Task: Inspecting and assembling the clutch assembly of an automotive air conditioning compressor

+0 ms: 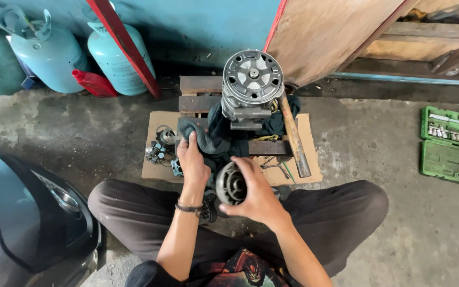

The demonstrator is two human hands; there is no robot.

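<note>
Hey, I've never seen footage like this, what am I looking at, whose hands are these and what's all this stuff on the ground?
This is one picture from a camera worn on a person's head, looking down. They sit cross-legged on a concrete floor. Their right hand holds a round metal part; their left hand rests on a dark cloth. On the cardboard sheet stands a compressor-like metal unit, with small parts and a wooden-handled tool beside it. Gas cylinders stand behind; a green socket set lies open at the right.
</note>
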